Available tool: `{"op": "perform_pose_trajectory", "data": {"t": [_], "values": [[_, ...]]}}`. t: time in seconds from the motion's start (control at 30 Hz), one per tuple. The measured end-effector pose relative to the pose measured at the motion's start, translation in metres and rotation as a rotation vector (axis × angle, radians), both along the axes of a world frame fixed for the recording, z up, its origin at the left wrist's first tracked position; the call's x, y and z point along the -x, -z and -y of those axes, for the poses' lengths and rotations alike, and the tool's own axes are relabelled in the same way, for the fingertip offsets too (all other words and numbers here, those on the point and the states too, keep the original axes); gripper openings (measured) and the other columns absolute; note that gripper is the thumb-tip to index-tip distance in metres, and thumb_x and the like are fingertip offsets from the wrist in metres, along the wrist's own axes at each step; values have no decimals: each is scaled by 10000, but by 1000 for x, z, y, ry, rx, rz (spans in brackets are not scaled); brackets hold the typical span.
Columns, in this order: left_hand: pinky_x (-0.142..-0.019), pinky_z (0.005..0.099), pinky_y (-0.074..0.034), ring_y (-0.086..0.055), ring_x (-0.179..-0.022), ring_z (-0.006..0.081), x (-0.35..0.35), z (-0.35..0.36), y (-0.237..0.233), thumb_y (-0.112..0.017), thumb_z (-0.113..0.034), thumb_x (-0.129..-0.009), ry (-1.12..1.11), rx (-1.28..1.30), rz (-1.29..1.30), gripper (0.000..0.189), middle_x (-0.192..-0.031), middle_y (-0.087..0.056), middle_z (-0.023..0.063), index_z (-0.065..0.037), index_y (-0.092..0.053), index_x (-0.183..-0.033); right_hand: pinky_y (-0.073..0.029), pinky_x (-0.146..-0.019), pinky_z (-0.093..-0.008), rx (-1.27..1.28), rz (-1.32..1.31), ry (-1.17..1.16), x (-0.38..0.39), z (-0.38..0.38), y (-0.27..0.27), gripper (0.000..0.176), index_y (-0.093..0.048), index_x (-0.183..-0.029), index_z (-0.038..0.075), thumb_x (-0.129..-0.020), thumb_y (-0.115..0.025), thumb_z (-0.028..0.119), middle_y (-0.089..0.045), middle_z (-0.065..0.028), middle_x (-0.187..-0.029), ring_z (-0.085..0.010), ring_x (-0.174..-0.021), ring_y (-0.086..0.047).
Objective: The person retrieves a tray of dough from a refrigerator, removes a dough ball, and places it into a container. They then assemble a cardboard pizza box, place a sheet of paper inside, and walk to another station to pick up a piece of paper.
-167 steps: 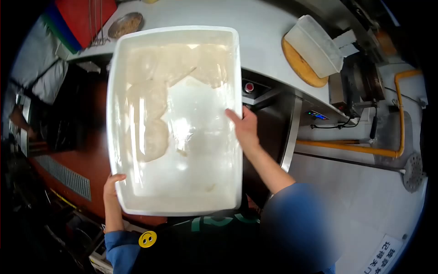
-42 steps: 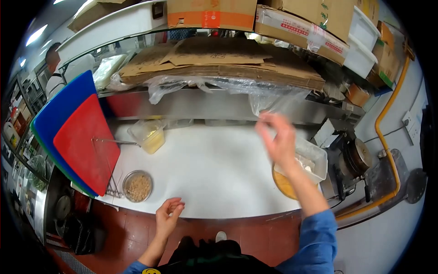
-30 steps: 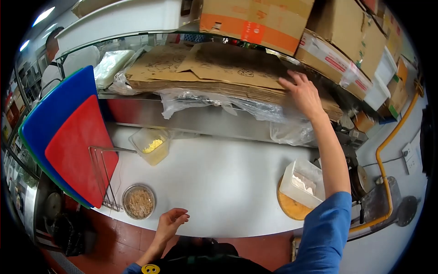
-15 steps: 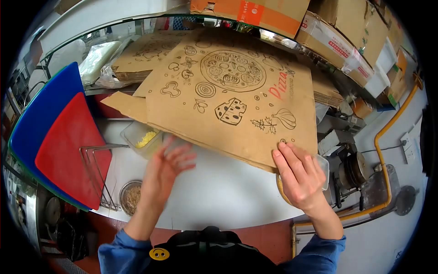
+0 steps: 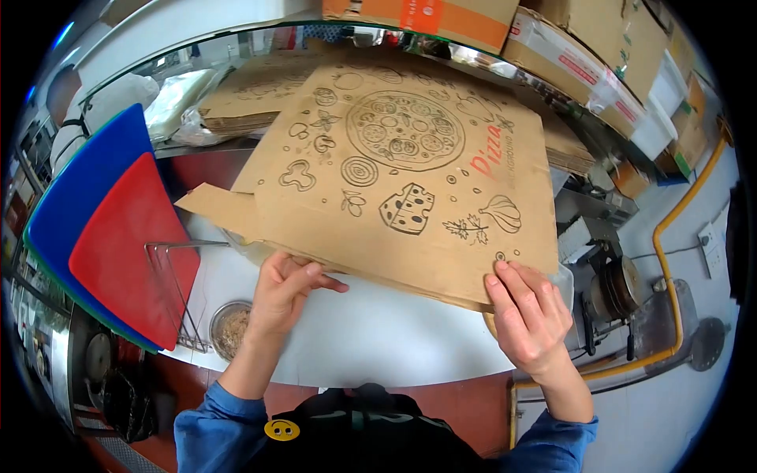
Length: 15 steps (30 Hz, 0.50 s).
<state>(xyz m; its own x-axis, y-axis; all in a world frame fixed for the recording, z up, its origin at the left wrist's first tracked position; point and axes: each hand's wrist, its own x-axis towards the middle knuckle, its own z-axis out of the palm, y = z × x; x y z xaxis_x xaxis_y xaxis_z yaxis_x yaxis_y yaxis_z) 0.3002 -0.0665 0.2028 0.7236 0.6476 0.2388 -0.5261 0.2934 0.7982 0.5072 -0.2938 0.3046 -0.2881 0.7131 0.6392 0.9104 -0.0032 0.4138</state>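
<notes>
The white counter point(image 5: 378, 347) runs across in front of the person. A flattened pizza box point(image 5: 410, 181) hangs over it, printed face up. The box stretches away from both hands toward the shelf, with its far edge higher than its near edge and a loose flap sticking out on the left. Red and blue boards point(image 5: 126, 244) lean at the counter's left end, well apart from the box.

Both hands meet the box on its near edge. The right hand point(image 5: 530, 315) grasps the near right corner, fingers spread flat on top. The left hand point(image 5: 284, 288) is curled around the edge left of the middle. A small bowl point(image 5: 230, 327) sits on the counter just left of the left wrist.
</notes>
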Motion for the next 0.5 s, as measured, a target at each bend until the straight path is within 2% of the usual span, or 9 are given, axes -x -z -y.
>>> {"op": "perform_pose_trajectory", "data": {"t": [0.17, 0.27, 0.33, 0.47, 0.5], "values": [[-794, 473, -544, -579, -1068, 307, -7, 11, -1, -513, -7, -838, 71, 27, 49, 416, -1188, -559, 178, 34, -437, -1245, -485, -629, -309, -17, 31, -55, 9, 1, -5, 313, -647, -946, -6, -636, -647, -53, -655, -126, -958, -257, -799, -631], [-847, 492, -515, -548, -1118, 314, -11, 24, -11, -543, -73, -836, 154, 116, 111, 476, -1247, -515, 182, 24, -399, -1279, -469, -618, -296, 13, -9, -76, 14, 6, -20, 326, -646, -957, -11, -636, -640, -66, -654, -124, -962, -254, -779, -626], [-906, 496, -471, -525, -1152, 316, -13, 33, -21, -574, -124, -831, 211, 141, 292, 539, -1274, -492, 179, 22, -363, -1304, -475, -616, -302, -19, 4, -82, 17, 9, -33, 341, -644, -971, -15, -636, -636, -79, -659, -129, -948, -264, -766, -623], [-936, 500, -439, -530, -1140, 298, -18, 58, -58, -606, -155, -818, 188, 80, 186, 585, -1285, -484, 174, 25, -343, -1310, -492, -617, -334, -8, 61, -55, 29, 12, -77, 330, -641, -981, -25, -658, -623, -90, -664, -155, -912, -293, -761, -618], [-924, 471, -445, -540, -1119, 272, -20, 62, -69, -611, -147, -812, 128, 104, 155, 551, -1249, -512, 163, 31, -381, -1280, -498, -641, -335, 25, 51, -61, 33, 12, -88, 308, -637, -979, -34, -677, -611, -89, -659, -153, -892, -298, -765, -618]]}}
